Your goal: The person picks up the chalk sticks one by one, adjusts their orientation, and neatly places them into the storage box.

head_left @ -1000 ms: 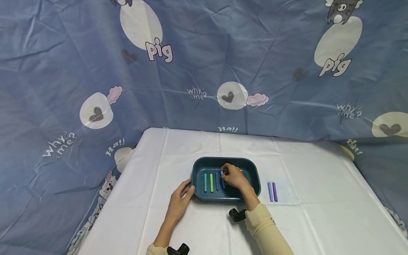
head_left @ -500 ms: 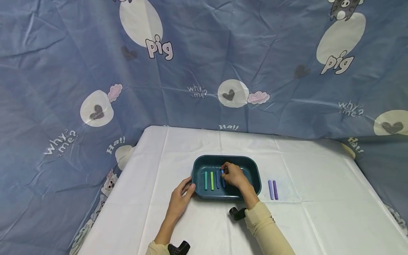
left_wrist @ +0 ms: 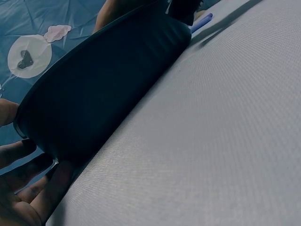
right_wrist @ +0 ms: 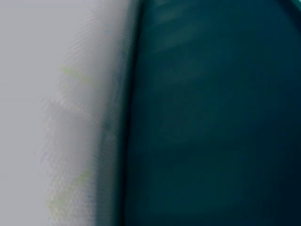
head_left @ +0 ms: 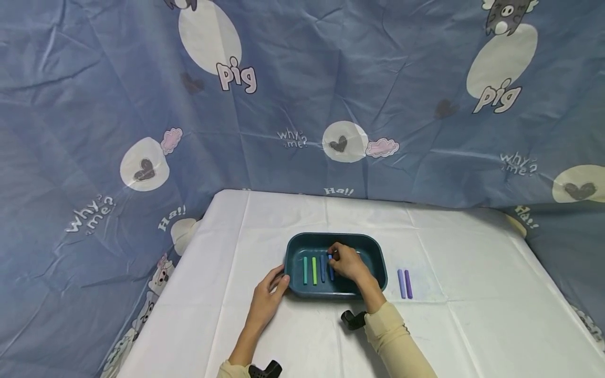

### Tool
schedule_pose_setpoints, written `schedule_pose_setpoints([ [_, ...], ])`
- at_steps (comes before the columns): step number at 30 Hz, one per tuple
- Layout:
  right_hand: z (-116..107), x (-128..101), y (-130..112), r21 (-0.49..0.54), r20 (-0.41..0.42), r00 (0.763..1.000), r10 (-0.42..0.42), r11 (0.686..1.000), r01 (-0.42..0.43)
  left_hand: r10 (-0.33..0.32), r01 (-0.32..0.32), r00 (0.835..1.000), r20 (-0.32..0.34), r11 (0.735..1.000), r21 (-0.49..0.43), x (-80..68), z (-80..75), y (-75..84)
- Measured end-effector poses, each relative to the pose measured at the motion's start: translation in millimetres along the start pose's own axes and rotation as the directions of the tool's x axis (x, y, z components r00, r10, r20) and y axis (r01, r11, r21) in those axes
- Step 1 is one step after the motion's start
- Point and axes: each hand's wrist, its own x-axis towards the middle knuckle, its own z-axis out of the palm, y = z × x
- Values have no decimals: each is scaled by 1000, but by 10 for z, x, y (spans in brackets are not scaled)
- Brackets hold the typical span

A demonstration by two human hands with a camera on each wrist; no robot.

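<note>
A dark teal tray (head_left: 302, 295) stands on the white table. My left hand (head_left: 267, 301) grips its left end, thumb at the rim and fingers against the outer wall in the left wrist view. Inside, a teal chalk stick (head_left: 305, 271), a light green one (head_left: 314, 271) and a dark blue one (head_left: 323, 269) lie side by side. My right hand (head_left: 347, 262) reaches into the tray and pinches the far end of a brighter blue chalk stick (head_left: 332, 273), right of the dark blue one. The right wrist view shows only the tray wall and blurred cloth.
Right of the tray, a lavender chalk stick (head_left: 401, 284) and a purple one (head_left: 408, 284) lie parallel on the white tablecloth (head_left: 482, 273). Behind the table hangs a blue printed curtain (head_left: 283, 94). Part of something pale shows in the tray, right of my right hand.
The view tilts slightly and returns. Both hands stay at the tray, and the right fingers remain on the blue chalk stick; the other sticks keep their places.
</note>
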Motion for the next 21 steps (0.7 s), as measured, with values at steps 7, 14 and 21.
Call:
schedule_pose_setpoints([
  [7, -49, 3, 30, -22, -59, 996, -70, 997, 69, -12, 12, 1000, -1, 1000, 0, 6, 11, -7],
  [14, -121, -15, 0, 43, -76, 991, -111, 992, 115, -11, 11, 1000, -1, 1000, 4, 12, 4, -16],
  [21, -165, -36, 30, 85, -27, 983, -183, 979, 185, -5, 6, 1000, 22, 1000, -2, -39, -37, 193],
])
